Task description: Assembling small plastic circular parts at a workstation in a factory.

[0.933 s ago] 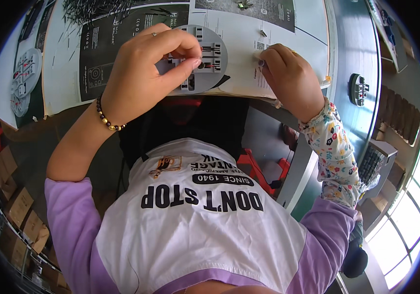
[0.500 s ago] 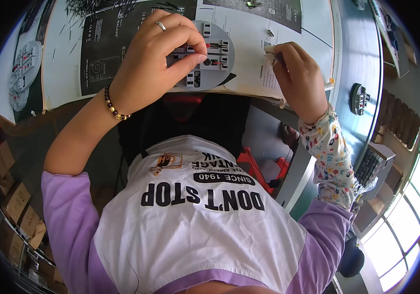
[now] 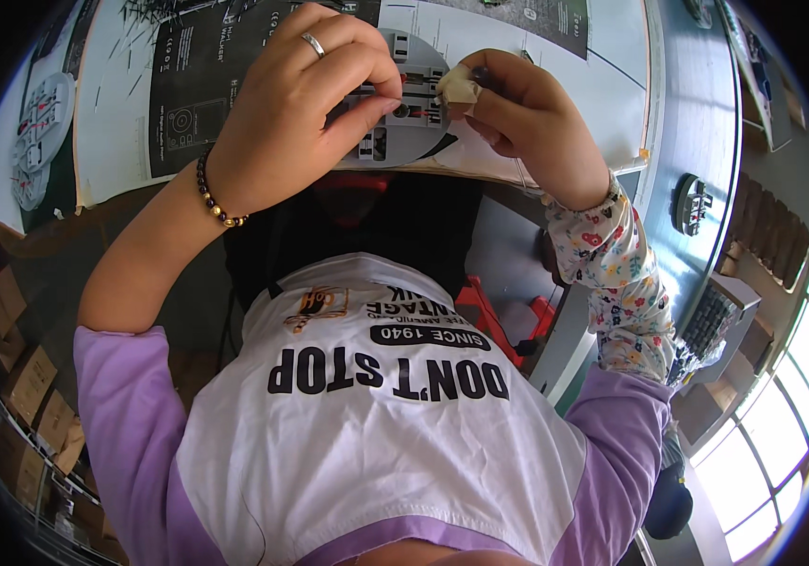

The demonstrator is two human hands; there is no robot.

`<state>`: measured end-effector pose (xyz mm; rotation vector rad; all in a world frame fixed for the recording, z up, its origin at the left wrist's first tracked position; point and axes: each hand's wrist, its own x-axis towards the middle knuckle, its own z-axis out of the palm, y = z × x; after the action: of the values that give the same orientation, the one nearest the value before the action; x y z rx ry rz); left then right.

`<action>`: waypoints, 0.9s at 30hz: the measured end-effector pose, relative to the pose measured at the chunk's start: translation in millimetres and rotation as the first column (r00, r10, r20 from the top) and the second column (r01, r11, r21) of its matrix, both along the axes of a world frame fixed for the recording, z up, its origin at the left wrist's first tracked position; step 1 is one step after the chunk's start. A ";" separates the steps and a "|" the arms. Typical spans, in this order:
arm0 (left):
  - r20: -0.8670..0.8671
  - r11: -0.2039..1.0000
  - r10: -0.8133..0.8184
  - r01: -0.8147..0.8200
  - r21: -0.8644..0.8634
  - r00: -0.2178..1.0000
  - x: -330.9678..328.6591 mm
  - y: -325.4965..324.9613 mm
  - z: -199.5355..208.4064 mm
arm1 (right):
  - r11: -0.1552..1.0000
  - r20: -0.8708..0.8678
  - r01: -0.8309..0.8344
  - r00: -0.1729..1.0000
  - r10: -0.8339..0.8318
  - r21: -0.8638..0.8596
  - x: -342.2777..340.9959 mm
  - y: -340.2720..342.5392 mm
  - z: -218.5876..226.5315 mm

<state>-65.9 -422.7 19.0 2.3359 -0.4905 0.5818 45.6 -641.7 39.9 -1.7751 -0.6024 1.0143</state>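
Note:
A round grey plate (image 3: 414, 146) with light plastic holders lies on the printed sheets at the table's front edge. Small red and black parts (image 3: 416, 79) sit in its slots. My left hand (image 3: 300, 108), with a ring and a beaded bracelet, reaches over the plate's left side. Its thumb and index finger are pinched at the red part in the middle; what lies between them is mostly hidden. My right hand (image 3: 541, 108) is at the plate's right rim, fingers curled and pressed together. A beige wrap (image 3: 461, 90) covers a fingertip there. Anything it grips is too small to make out.
Thin black strands (image 3: 164, 11) are scattered at the far left. Similar grey plates (image 3: 46, 123) with parts lie at the left edge. A small dark clip-like fixture (image 3: 694, 205) rests on the blue surface at right. Cardboard boxes (image 3: 32, 387) stand low on the left.
My right hand has moved left, from the bare sheet to the plate's right rim. My left hand keeps its pinch over the plate. The whole view has shifted slightly.

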 end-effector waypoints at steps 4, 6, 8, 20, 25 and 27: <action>0.021 0.999 0.027 -0.027 0.023 0.999 2.3 -8.6 2.2 | 0.997 -0.017 -0.060 0.998 0.059 -0.047 4.6 -3.1 5.3; 0.018 0.997 0.075 -0.075 0.009 0.997 4.4 -10.6 3.8 | 0.998 -0.020 -0.043 0.999 0.042 -0.046 3.4 -2.7 5.0; 0.015 0.999 0.037 -0.038 0.034 0.999 3.8 -6.5 1.5 | 0.999 -0.028 -0.013 1.000 0.012 -0.042 2.0 -1.7 4.7; -0.152 0.997 -0.063 0.068 0.026 0.986 5.4 -8.7 -2.6 | 0.998 -0.118 -0.055 0.992 0.053 -0.018 7.6 -0.8 3.8; -0.062 0.991 -0.060 0.066 0.114 0.996 6.6 -9.9 -0.9 | 0.996 -0.085 -0.052 0.995 0.047 -0.068 17.2 -4.6 2.9; -0.036 0.989 -0.052 0.057 0.140 0.998 13.0 -12.3 -12.3 | 0.991 -0.134 -0.097 0.987 0.085 -0.088 25.0 -0.9 6.3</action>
<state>-52.9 -434.9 6.7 2.4530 -0.5959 0.4975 70.6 -642.6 46.2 -1.7600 -0.5663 1.2289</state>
